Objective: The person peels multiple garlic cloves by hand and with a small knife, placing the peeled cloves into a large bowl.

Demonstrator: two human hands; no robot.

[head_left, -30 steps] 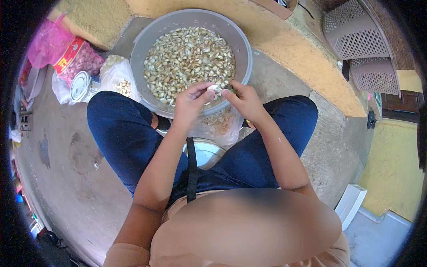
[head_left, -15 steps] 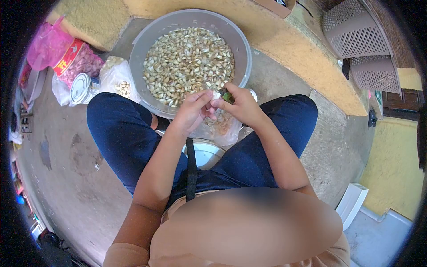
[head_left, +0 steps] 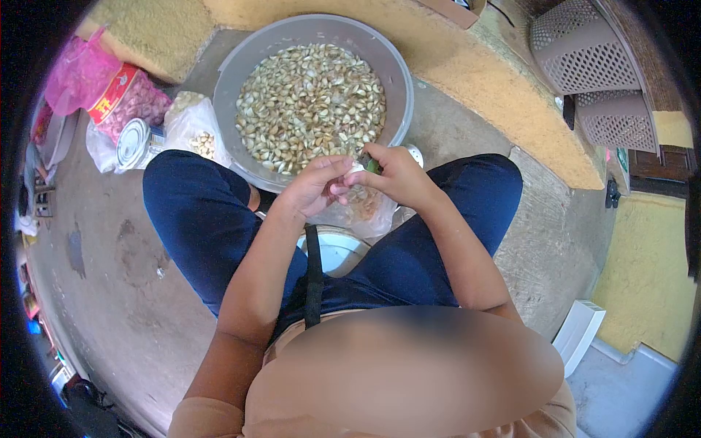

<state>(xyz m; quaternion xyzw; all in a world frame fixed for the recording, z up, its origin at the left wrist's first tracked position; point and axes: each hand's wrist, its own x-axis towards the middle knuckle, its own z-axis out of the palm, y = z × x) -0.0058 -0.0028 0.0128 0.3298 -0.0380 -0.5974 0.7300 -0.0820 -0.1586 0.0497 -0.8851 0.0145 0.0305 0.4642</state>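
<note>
Evidently small and light, the pale clove [head_left: 357,168] sits between the fingertips of 2 hands, above the near rim of a grey basin [head_left: 398,84]. The left hand [head_left: 314,191] has its thumb and fingers drawn in narrow on the clove; the right hand [head_left: 401,177] comes in from the other side, its thumb close against it, while its curled fingers hold a green item [head_left: 373,166], perhaps a small knife's handle. Any blade is too hidden to tell.

The clove looks like garlic: firm inside, I'd judge, with thin, papery skin that would tear easily, and likely slippery where bare or damp. A light pinch on its 2 broad sides, well back from any edge, should hold it best; a hard squeeze could bruise it or shoot it out.

Beyond the hands, loose cloves [head_left: 310,102] fill the middle of the basin. Just below the hands lies a clear bag [head_left: 376,221] with papery scraps, and between the legs a white bowl [head_left: 339,254]. Off to the left stand a can [head_left: 132,143] and a pink mesh bag [head_left: 150,108].
</note>
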